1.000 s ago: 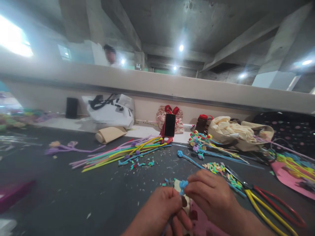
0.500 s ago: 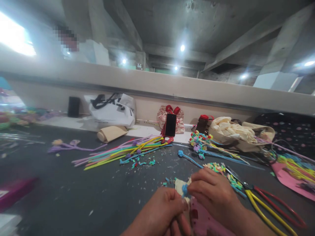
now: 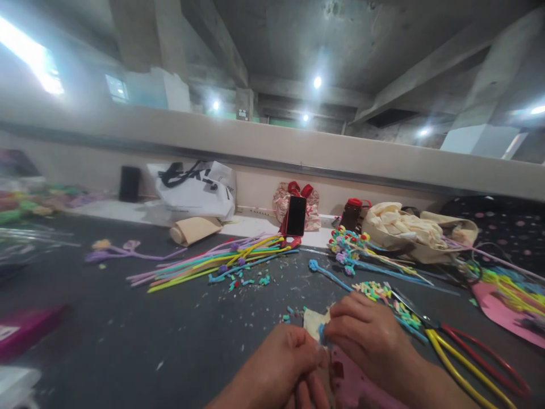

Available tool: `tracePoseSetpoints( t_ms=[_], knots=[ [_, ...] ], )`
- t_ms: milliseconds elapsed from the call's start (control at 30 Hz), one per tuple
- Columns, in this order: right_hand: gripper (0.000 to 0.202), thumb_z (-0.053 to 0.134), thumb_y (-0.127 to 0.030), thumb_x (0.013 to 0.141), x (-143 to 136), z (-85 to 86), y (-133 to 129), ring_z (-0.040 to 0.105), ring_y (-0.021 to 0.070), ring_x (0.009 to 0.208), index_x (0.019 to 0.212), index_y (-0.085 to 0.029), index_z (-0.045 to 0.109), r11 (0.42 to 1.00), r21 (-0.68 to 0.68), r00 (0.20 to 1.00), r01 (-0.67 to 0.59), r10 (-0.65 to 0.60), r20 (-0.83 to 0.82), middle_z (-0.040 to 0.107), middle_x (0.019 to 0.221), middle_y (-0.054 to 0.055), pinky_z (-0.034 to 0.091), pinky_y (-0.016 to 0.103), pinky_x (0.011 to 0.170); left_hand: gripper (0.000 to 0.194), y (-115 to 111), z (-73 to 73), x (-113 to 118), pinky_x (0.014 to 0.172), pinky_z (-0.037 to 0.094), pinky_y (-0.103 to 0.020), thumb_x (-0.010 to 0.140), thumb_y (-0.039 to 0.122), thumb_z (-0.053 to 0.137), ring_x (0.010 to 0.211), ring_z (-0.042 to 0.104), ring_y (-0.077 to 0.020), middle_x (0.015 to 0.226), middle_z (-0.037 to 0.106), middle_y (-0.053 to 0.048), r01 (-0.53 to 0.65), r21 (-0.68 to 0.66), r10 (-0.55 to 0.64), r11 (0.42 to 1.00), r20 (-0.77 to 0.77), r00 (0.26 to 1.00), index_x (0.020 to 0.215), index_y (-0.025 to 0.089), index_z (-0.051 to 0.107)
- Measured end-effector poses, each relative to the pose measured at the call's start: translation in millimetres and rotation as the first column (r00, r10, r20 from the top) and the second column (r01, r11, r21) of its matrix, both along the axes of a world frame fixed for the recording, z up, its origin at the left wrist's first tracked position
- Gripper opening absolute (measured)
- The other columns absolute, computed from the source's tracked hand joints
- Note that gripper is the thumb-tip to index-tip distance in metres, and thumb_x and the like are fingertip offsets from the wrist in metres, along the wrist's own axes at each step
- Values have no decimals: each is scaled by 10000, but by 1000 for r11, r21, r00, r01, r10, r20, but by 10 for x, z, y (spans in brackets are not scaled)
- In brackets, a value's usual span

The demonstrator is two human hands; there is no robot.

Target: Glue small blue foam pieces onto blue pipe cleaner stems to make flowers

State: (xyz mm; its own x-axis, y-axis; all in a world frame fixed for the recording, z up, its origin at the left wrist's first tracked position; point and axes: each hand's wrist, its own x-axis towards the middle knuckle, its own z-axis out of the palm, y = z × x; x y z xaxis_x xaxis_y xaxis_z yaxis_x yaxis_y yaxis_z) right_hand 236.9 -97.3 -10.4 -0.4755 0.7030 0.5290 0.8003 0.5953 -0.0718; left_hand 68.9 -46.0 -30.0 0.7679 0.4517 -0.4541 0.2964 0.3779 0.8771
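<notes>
With the hands as the dial's centre and twelve straight ahead, the right hand (image 3: 368, 329) grips a small blue fuzzy piece (image 3: 321, 332) between thumb and fingertips, right at that centre and mostly covered. The left hand (image 3: 283, 358) sits against it at nine, fingers curled inward; whether they grasp anything, I cannot tell. A pink item (image 3: 355, 380) with dark red marks and a cream patch (image 3: 313, 320) lie under the hands. The dark tabletop (image 3: 162, 324) is sprinkled with pale crumbs, thickest towards eleven, where cut teal and blue bits (image 3: 240, 281) lie. Coloured fuzzy stems (image 3: 204, 267) fan out at ten, red-and-yellow-handled scissors (image 3: 443, 341) rest open at three, and a magenta box (image 3: 34, 329) blurs at nine. Along the back, a phone (image 3: 296, 216) leans upright near twelve, a white bag (image 3: 196, 193) slumps between ten and eleven, and a bag of cream cloth (image 3: 417, 230) sits between one and two. A pale partition (image 3: 272, 133) crosses behind them. Above it spreads a grey concrete ceiling (image 3: 293, 40) with heavy beams, a bright lamp (image 3: 317, 82) at twelve and glaring daylight at ten.
</notes>
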Motion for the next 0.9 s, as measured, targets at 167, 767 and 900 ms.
tracePoseSetpoints(
  t_ms=[167, 767, 900],
  knots=[
    [176, 457, -148, 844, 5, 19, -6, 485, 127, 666, 755, -187, 604, 999, -46, 1000, -4, 4, 12, 589, 746, 21, 358, 254, 590, 230, -4, -10, -13, 282, 227, -112, 664, 279, 440, 280, 391, -36, 470, 599, -31, -4, -23, 4, 1000, 15, 1000, 549, 120, 560],
    [205, 466, -254, 830, 105, 122, -104, 584, 162, 778, 990, -216, 588, 967, -200, 908, 160, -224, -355, 641, 838, 36, 433, 236, 652, 247, 54, -48, -32, 282, 222, -132, 670, 388, 557, 292, 454, -71, 473, 607, -21, -98, -188, 139, 977, 219, 966, 679, 142, 558],
    [223, 466, -333, 817, -37, 35, -94, 562, 122, 557, 745, -174, 605, 858, -513, 737, 29, -365, -569, 589, 629, -3, 422, 205, 513, 286, 72, -36, -47, 339, 301, -146, 604, 396, 658, 461, 545, -94, 609, 625, -33, -244, -277, 330, 929, 324, 887, 688, 132, 587]
  ],
)
